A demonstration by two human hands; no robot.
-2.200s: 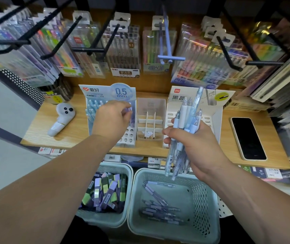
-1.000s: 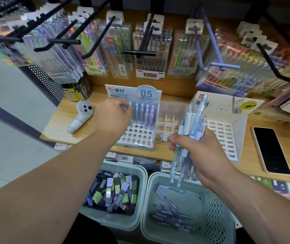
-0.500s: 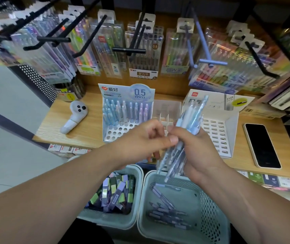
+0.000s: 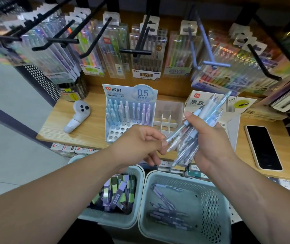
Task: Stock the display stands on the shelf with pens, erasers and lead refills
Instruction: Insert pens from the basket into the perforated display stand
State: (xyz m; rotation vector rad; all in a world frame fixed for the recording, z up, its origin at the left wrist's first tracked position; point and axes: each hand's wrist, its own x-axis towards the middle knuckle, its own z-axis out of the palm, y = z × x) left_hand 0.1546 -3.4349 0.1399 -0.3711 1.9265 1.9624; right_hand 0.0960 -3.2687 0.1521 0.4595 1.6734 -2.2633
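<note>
Clutched a bundle of pens (image 4: 209,110) in the right hand (image 4: 211,143), tips slanting down toward the left hand (image 4: 137,145), and pinched the lower end of one pen (image 4: 175,132) between left thumb and fingers. Faced a part-filled pen stand (image 4: 128,111) just beyond the left hand on the shelf (image 4: 88,124), a phone (image 4: 263,147) lying to the right of the right hand. Had loose pens (image 4: 167,215) in a basket (image 4: 214,205) below the right hand, packs (image 4: 116,192) in a second basket (image 4: 139,175) under the left forearm.

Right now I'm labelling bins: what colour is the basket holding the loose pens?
Pale mint green; the basket shows best in the head view.
</note>
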